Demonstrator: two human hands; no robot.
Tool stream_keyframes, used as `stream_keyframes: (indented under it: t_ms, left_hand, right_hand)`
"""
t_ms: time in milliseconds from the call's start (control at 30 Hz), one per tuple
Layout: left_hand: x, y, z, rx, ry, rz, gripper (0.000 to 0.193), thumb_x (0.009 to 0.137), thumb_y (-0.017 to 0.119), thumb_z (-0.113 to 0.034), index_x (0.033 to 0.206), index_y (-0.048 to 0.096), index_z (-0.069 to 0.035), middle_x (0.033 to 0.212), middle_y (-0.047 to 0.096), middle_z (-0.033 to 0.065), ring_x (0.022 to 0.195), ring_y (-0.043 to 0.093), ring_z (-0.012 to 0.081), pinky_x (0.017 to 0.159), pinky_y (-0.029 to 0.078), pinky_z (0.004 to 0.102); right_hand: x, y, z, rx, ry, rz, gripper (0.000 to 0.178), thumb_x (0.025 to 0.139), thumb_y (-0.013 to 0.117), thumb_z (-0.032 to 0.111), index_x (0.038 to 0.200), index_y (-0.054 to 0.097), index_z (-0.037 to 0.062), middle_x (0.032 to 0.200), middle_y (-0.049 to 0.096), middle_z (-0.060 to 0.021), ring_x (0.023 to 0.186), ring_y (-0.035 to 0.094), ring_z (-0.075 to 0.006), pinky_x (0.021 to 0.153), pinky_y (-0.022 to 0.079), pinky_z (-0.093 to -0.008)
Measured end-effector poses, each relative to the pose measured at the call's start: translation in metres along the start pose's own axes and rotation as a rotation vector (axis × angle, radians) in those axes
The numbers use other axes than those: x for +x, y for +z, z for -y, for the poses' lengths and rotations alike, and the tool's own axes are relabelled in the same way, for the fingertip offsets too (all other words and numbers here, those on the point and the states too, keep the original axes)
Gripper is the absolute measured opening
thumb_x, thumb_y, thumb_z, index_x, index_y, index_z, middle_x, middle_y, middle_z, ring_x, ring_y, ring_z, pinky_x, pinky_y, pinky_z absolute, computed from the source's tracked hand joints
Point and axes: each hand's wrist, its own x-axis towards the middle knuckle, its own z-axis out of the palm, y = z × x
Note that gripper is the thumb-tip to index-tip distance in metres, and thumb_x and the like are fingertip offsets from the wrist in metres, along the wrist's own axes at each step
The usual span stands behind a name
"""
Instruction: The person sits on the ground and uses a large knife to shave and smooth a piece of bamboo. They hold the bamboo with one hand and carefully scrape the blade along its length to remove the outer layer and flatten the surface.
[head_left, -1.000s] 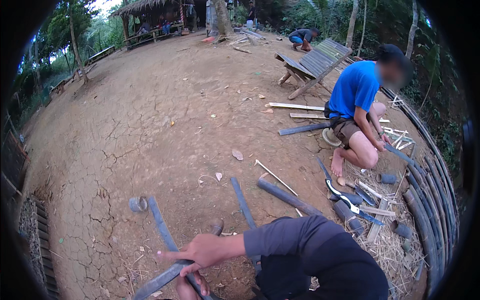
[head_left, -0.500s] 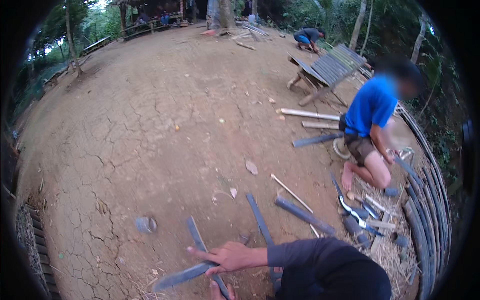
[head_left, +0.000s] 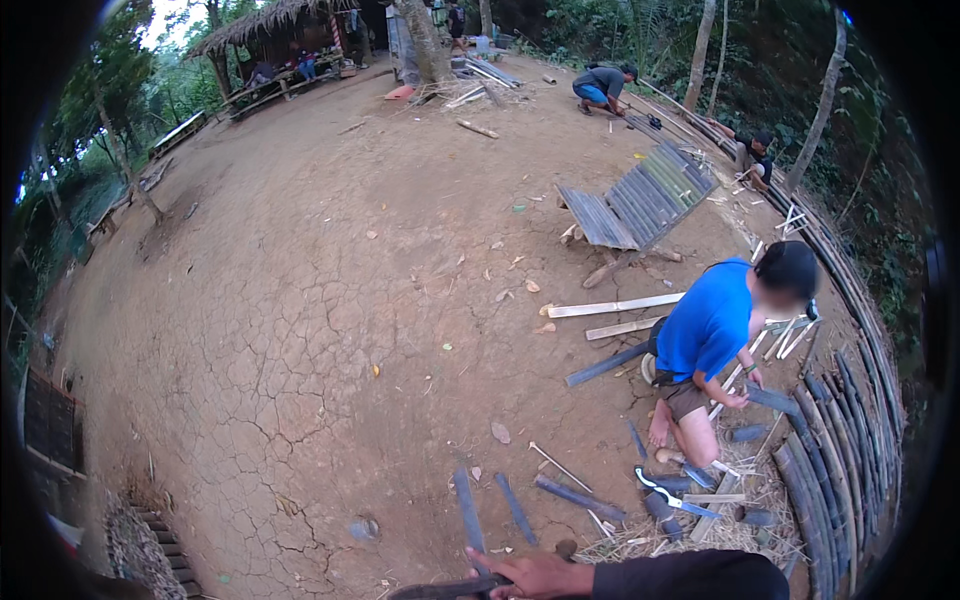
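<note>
At the lower edge my right hand (head_left: 540, 577), in a dark sleeve, is closed round a large knife that looks like a machete. Its dark blade (head_left: 440, 590) points left, and the rounded brown handle end (head_left: 566, 548) shows above my knuckles. A dark, flat bamboo strip (head_left: 469, 510) runs away from me past the fingers, crossing the blade; whether they touch is hard to tell. My left hand is out of the picture, below the edge. Just beyond lie another dark strip (head_left: 515, 508) and a piece of bamboo tube (head_left: 580, 498).
A co-worker in a blue shirt (head_left: 705, 320) kneels at the right, holding a dark bamboo piece (head_left: 772, 399). Near them lie a pruning saw (head_left: 675, 495), a knife (head_left: 697, 474) and long bamboo poles (head_left: 805, 490). A slatted bamboo seat (head_left: 640, 205) stands farther back. Two more people crouch far off.
My view has tipped up, so my right hand and the knife sit lower in the picture and my left hand has dropped out of it. The co-worker now holds up a bamboo piece.
</note>
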Motion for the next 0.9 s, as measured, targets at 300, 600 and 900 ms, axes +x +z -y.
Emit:
stream_keyframes:
  t_ms: [300, 600, 900]
  left_hand:
    - [0.047, 0.133, -0.221, 0.131, -0.064, 0.280, 0.057, 0.102, 0.025, -0.057, 0.082, 0.046, -0.007, 0.048, 0.042, 0.0062, 0.031, 0.039, 0.0175, 0.032, 0.035, 0.0298]
    - [0.212, 0.300, -0.463, 0.331, 0.075, 0.283, 0.039, 0.104, 0.032, -0.050, 0.096, 0.041, -0.012, 0.052, 0.047, 0.0052, 0.031, 0.043, 0.0178, 0.030, 0.037, 0.0301]
    - [0.433, 0.466, -0.611, 0.699, 0.113, 0.381, 0.045, 0.103, 0.029, -0.053, 0.091, 0.043, -0.012, 0.048, 0.047, 0.0052, 0.032, 0.047, 0.0167, 0.031, 0.039, 0.0282]
  right_hand:
    - [0.104, -0.266, 0.035, -0.224, -0.066, -0.492, 0.087, 0.092, 0.037, 0.070, 0.157, 0.008, 0.0205, 0.070, 0.063, -0.0196, 0.058, 0.064, -0.0393, 0.054, 0.050, -0.0479]
    - [0.214, -0.508, 0.063, -0.249, 0.030, -0.597, 0.091, 0.092, 0.046, 0.065, 0.154, 0.015, 0.0051, 0.057, 0.058, -0.0183, 0.055, 0.062, -0.0416, 0.052, 0.048, -0.0495]
    - [0.338, -0.743, -0.078, -0.259, -0.091, -0.932, 0.065, 0.086, 0.051, 0.069, 0.087, 0.061, 0.0042, 0.069, 0.062, -0.0173, 0.064, 0.064, -0.0388, 0.054, 0.050, -0.0461]
